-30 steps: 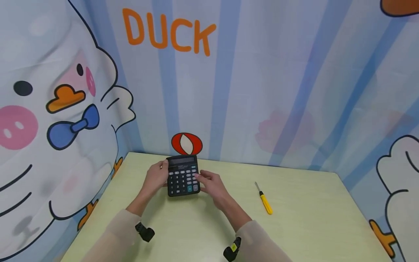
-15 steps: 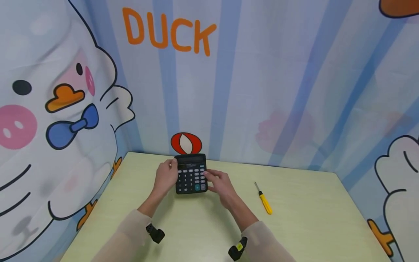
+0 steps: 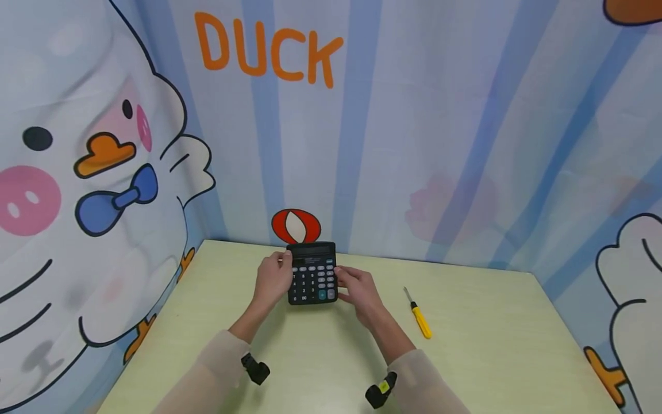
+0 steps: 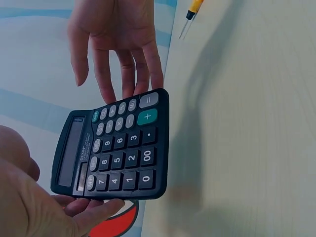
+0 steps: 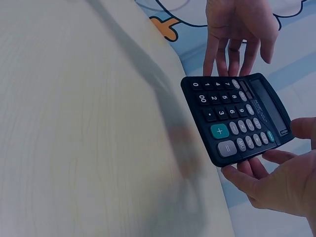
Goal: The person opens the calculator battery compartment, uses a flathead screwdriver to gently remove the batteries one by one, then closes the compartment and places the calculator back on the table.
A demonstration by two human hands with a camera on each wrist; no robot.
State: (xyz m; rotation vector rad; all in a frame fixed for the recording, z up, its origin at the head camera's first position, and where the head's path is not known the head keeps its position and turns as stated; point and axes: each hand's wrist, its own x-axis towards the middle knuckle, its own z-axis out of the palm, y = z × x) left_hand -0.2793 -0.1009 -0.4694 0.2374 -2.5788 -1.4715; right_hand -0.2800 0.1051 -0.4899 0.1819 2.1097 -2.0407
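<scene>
Both hands hold a black desk calculator (image 3: 312, 272) above the table, its keypad facing me and its display at the top. My left hand (image 3: 273, 279) grips the left side, with the thumb near the upper left corner. On the right side my right hand (image 3: 359, 290) holds the edge between thumb and fingers. In the left wrist view, fingers of the left hand (image 4: 37, 205) reach under the calculator (image 4: 118, 148). The right wrist view has the right hand's (image 5: 281, 182) thumb by the display end and its fingers beneath the calculator (image 5: 234, 118).
A screwdriver with a yellow handle (image 3: 421, 322) lies on the pale table (image 3: 491, 345) to the right of the hands. Behind the table hangs a blue-striped curtain (image 3: 393, 144) printed with ducks; the calculator is close to the table's back edge.
Both hands have carried the calculator to the right and turned it slightly more upright. The right thumb has slid from the keys toward the edge. The screwdriver has stayed put.
</scene>
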